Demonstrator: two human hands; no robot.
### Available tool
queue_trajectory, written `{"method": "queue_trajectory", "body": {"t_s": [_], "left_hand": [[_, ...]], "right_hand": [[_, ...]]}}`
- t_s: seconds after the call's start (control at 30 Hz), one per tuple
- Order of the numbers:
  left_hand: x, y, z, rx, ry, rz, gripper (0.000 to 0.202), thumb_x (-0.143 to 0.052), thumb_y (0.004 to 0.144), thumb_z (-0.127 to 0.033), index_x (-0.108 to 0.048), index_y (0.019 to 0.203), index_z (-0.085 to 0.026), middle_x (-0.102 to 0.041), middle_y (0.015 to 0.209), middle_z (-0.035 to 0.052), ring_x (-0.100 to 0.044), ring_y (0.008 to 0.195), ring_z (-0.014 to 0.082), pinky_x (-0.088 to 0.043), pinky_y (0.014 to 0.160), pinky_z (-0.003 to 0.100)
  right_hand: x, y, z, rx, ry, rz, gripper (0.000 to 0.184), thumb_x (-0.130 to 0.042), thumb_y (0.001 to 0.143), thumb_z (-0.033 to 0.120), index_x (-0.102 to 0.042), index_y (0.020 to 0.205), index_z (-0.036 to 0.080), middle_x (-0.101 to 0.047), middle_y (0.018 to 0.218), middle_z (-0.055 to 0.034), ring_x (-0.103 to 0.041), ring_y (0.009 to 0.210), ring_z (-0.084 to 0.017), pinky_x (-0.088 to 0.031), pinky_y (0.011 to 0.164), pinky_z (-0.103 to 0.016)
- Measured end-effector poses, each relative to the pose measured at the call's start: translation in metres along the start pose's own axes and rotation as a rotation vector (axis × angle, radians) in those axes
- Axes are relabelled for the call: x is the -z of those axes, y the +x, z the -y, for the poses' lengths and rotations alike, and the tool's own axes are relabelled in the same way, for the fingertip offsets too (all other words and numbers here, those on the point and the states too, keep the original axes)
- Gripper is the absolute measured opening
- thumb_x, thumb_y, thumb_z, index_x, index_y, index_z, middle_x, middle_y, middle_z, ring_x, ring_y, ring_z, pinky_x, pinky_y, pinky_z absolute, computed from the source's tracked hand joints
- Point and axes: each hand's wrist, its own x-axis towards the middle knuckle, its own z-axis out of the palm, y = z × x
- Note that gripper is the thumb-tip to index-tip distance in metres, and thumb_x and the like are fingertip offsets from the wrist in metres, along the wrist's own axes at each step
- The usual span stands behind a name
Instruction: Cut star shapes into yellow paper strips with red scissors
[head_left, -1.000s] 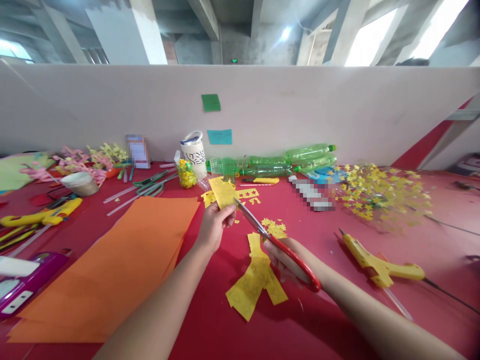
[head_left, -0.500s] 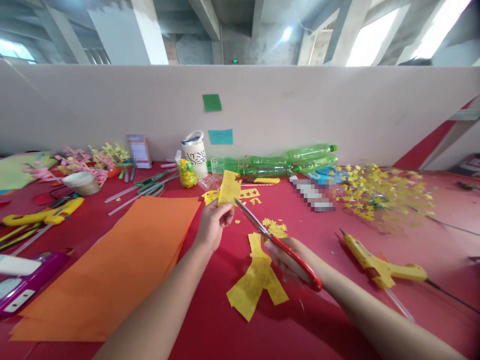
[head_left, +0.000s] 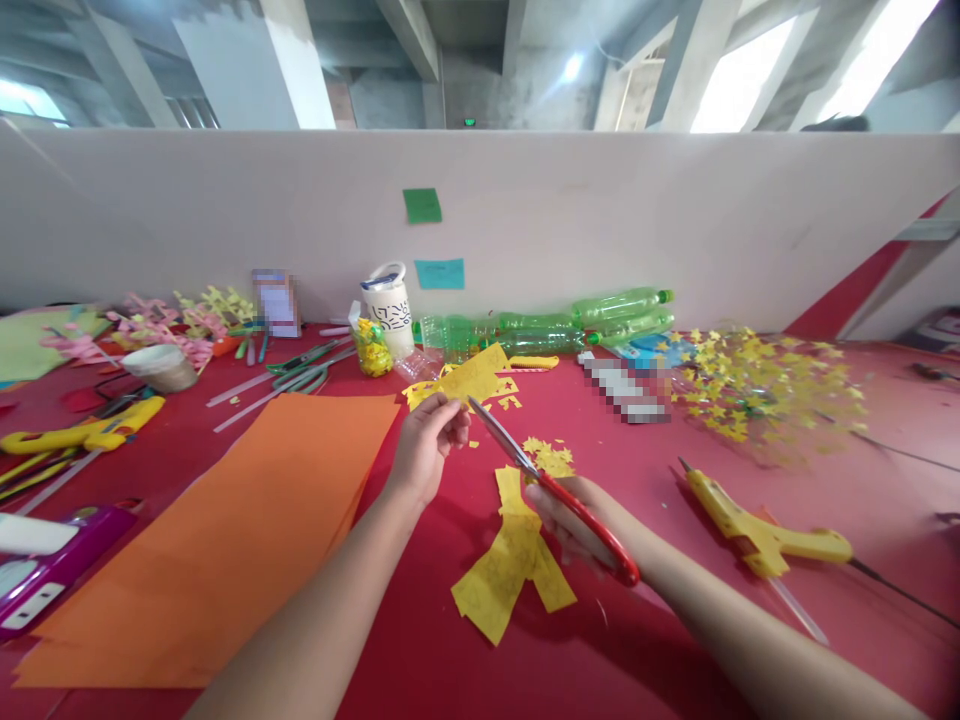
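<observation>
My left hand [head_left: 429, 445] pinches a strip of yellow paper [head_left: 474, 376] by its near end; the strip slants up to the right. My right hand [head_left: 574, 515] is wrapped round red-handled scissors [head_left: 559, 490], their tip pointing up-left close to my left fingertips and the strip. Below the blades lie several overlapping yellow paper strips [head_left: 499, 575]. Just behind my right hand is a small heap of cut yellow stars [head_left: 551, 457]. Star-punched scraps [head_left: 508, 392] lie beyond the held strip, partly hidden by it.
Orange sheets [head_left: 225, 530] cover the left side. A yellow glue gun [head_left: 765, 520] with a cord lies at right, below a spray of yellow stars [head_left: 757, 390]. Green bottles [head_left: 622, 305], a white cup [head_left: 388, 308] and a jar of stars [head_left: 373, 345] line the partition.
The yellow strip in my left hand has swung from nearly upright to slanting right. The scissors and my right hand have barely moved.
</observation>
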Motion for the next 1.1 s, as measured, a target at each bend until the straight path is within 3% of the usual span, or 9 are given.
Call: {"method": "queue_trajectory", "body": {"t_s": [0.4, 0.8, 1.1], "left_hand": [[0.008, 0.004, -0.002, -0.089, 0.28, 0.076, 0.02, -0.061, 0.078, -0.027, -0.051, 0.064, -0.017, -0.056, 0.057, -0.0035, -0.047, 0.047, 0.0063, -0.033, 0.046, 0.019], [0.015, 0.007, -0.006, -0.044, 0.283, 0.12, 0.019, -0.062, 0.075, -0.026, -0.055, 0.06, -0.016, -0.054, 0.056, -0.0029, -0.044, 0.045, 0.0059, -0.032, 0.045, 0.02], [0.018, 0.009, -0.005, -0.032, 0.271, 0.109, 0.02, -0.062, 0.073, -0.024, -0.054, 0.057, -0.016, -0.053, 0.053, -0.0029, -0.041, 0.042, 0.005, -0.029, 0.043, 0.02]], "right_hand": [[0.007, -0.001, 0.004, -0.005, -0.102, 0.002, 0.047, -0.056, 0.08, 0.06, -0.049, 0.064, 0.016, -0.047, 0.043, 0.0054, -0.039, 0.029, -0.005, -0.029, 0.03, -0.015], [0.01, 0.002, -0.001, -0.012, -0.113, 0.035, 0.046, -0.055, 0.081, 0.058, -0.047, 0.062, 0.017, -0.046, 0.044, 0.0047, -0.046, 0.032, -0.008, -0.03, 0.029, -0.015], [0.011, 0.0, 0.004, -0.03, -0.124, 0.04, 0.049, -0.057, 0.08, 0.059, -0.044, 0.057, 0.018, -0.047, 0.043, 0.004, -0.039, 0.028, -0.006, -0.027, 0.027, -0.016]]}}
